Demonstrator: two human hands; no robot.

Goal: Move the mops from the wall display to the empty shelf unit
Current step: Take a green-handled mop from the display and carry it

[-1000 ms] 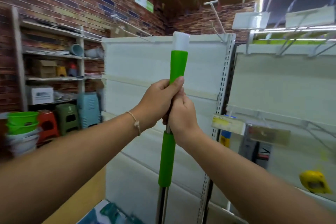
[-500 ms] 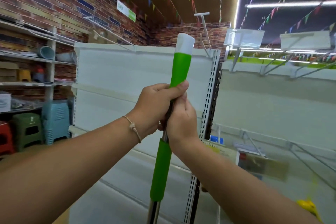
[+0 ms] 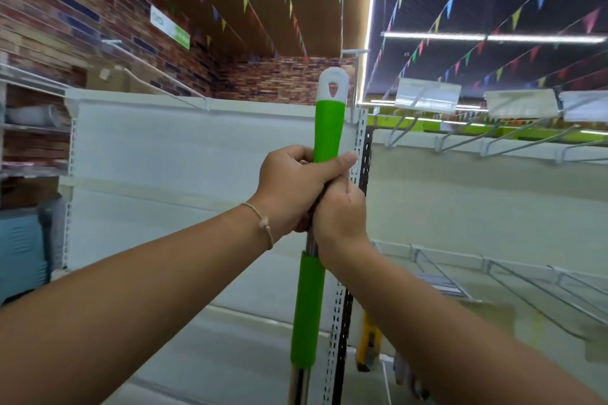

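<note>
**A:** Entry. Where is the mop?

**B:** Centre of frame, upright with a slight lean. Only the mop handle [image 3: 329, 128] shows. It has a green grip, a white hang cap [image 3: 333, 84] with a hole at the top, bare metal shaft, and a second green sleeve [image 3: 307, 309] at lower centre. The mop head is below the bottom edge, so I cannot tell whether it clears the floor.

**A:** Hands?

**B:** Both are clenched on the handle. The left hand [image 3: 292, 187] wraps the foot of the upper grip, thumb across the front. The right hand [image 3: 339, 217] touches it from below, fingers curled round the metal shaft.

**A:** Surroundings?

**B:** The white shelf unit [image 3: 164, 148] fills centre left behind the handle. Its perforated upright [image 3: 360, 141] stands just right of the handle. Wire brackets [image 3: 526, 289] project at lower right, blurred.

**A:** Step in hand?

**B:** My judgement is that the mop is being carried to the unit, probably to hang it by the cap hole. To do it well:
- Hold the shaft near vertical.
- Watch the cap against the unit's top edge.
- Line the hole up with a hook before loosening either hand.
- Let the lower hand go last.
</note>
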